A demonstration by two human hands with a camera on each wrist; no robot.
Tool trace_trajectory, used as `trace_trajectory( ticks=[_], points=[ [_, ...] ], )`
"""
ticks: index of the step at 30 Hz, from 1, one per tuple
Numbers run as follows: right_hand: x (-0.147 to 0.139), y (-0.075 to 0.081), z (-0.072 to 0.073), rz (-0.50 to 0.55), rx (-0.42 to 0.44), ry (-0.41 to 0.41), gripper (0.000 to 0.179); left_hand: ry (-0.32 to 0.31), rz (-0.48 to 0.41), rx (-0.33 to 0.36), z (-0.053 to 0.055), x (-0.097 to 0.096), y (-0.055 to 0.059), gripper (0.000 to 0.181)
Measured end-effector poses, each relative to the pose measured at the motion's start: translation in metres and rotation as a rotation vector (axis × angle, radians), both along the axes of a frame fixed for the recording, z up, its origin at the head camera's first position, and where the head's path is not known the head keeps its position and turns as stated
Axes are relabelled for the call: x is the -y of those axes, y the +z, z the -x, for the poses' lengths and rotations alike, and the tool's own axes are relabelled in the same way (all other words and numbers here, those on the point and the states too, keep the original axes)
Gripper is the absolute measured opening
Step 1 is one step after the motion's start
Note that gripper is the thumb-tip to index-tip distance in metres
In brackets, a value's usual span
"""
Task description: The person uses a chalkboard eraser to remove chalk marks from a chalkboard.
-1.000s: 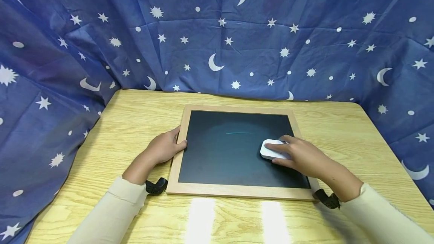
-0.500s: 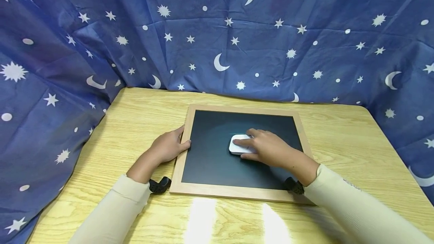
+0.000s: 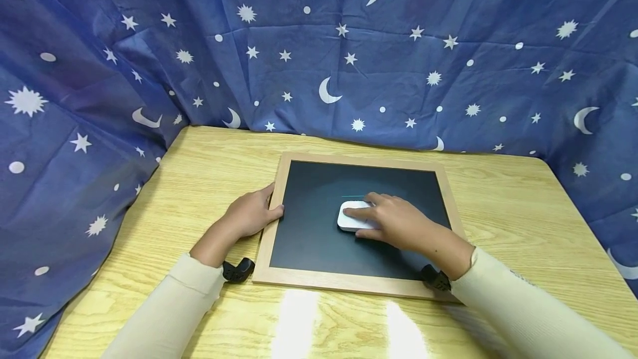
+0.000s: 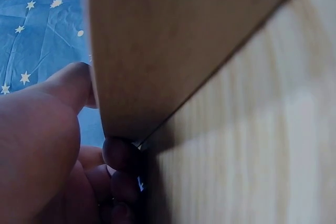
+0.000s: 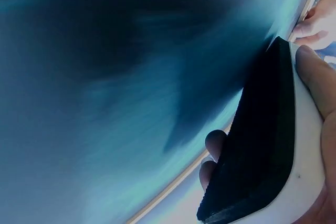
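Note:
A blackboard (image 3: 306, 242) in a pale wooden frame (image 3: 344, 280) lies on the table. My left hand (image 3: 247, 214) grips the frame's left side, its thumb over the top of the wood. In the left wrist view, curled fingertips (image 4: 123, 153) sit low against the frame's outer edge (image 4: 157, 40). Over the middle of the board, my right hand (image 3: 404, 223) holds a white blackboard eraser (image 3: 350, 220). Its thick black pad (image 5: 257, 145) shows in the right wrist view, close over the board. A thin blue-green chalk line (image 3: 350, 196) runs just beyond the eraser.
The light wood-grain table (image 3: 513, 215) extends around the board on every side. A blue cloth (image 3: 279, 37) with white moons and stars hangs behind it and along both sides. Black wrist cameras are strapped below both hands, the right one (image 3: 435, 277) over the frame's lower right part.
My right hand has slid the eraser leftward from the board's right part to its middle, then barely moved in the last half second. The left hand keeps its grip on the frame.

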State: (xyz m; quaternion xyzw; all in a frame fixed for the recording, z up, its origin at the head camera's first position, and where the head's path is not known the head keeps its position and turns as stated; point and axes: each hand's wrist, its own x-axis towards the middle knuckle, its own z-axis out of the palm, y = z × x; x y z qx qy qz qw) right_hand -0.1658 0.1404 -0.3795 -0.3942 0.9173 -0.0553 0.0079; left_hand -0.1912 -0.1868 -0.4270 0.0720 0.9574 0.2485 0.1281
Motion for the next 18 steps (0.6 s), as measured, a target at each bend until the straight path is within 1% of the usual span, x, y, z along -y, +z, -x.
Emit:
trace_trajectory(
  ticks=[3,7,12,18],
  points=[
    [-0.016,-0.001,-0.007,0.007,0.013,-0.036,0.049,-0.005,-0.013,-0.001,0.000,0.000,0.000,0.079],
    [-0.042,-0.002,-0.021,0.026,0.016,-0.087,0.049,-0.018,-0.027,-0.004,0.000,-0.002,0.000,0.078],
    [-0.074,0.000,-0.037,0.036,0.017,-0.154,0.050,-0.021,-0.015,-0.009,0.000,-0.002,0.001,0.077],
    [-0.097,0.002,-0.050,0.028,0.031,-0.215,0.051,-0.026,0.002,-0.007,0.000,-0.002,0.002,0.077]
  ],
)
